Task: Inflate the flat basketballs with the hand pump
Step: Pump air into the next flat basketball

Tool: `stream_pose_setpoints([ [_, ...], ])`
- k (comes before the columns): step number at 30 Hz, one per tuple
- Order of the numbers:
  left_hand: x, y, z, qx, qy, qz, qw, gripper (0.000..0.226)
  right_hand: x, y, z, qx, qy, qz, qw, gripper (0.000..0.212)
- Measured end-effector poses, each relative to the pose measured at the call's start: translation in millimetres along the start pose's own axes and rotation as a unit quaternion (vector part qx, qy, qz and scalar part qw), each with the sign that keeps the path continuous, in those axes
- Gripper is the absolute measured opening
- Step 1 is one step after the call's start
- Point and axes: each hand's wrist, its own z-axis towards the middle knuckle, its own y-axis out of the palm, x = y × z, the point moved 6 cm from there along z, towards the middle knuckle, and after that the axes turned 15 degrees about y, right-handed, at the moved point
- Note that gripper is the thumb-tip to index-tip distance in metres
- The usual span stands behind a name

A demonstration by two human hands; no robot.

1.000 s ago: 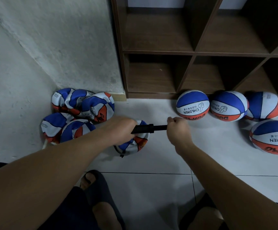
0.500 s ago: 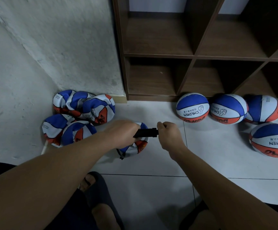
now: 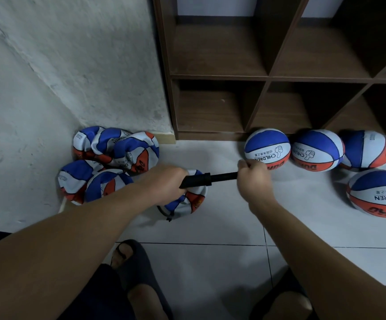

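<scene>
My left hand [image 3: 164, 182] grips the barrel of a black hand pump [image 3: 197, 180], which lies level above a flat blue, white and orange basketball [image 3: 187, 200] on the floor. My right hand [image 3: 253, 177] grips the pump's handle, hidden in the fist, and the thin piston rod shows between barrel and fist. A pile of several flat basketballs [image 3: 116, 158] lies in the corner to the left. Several inflated basketballs [image 3: 268, 148] sit to the right by the shelf.
A dark wooden cubby shelf [image 3: 268, 77] stands against the back wall with open compartments. A rough white wall [image 3: 72, 65] closes off the left side. My feet in dark sandals [image 3: 139, 269] are on the light floor tiles below the hands.
My right hand pushed the handle in toward the barrel half a second ago, and has now pulled it back out to the right, exposing the piston rod again. The left hand stayed put.
</scene>
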Motion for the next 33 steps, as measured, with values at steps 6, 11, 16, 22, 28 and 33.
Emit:
stream_pose_setpoints([
  [6,5.5,13.6,5.3,-0.021,-0.003,0.019,1.000,0.008,0.9,33.7,-20.7,-0.035,-0.017,-0.025,0.999,0.040],
  [11,5.4,15.2,9.3,-0.035,0.007,0.044,0.998,0.006,7.3,46.3,-23.4,-0.074,0.012,-0.010,0.997,0.039],
  [16,1.7,11.0,10.6,-0.034,0.019,0.041,0.998,0.007,8.0,41.7,-21.3,-0.092,0.024,-0.003,0.995,0.040],
  [22,-36.1,-1.0,-5.6,-0.019,-0.025,0.016,0.999,0.033,9.7,-13.5,16.6,-0.035,0.067,0.074,0.994,0.019],
  [28,-12.3,11.5,3.1,-0.044,-0.016,0.010,0.999,0.025,19.1,4.8,4.9,-0.024,0.061,0.051,0.997,0.027],
  [33,-0.6,17.0,8.1,-0.061,-0.017,0.040,0.997,0.026,19.7,36.8,-20.1,-0.040,0.021,0.009,0.999,0.040],
])
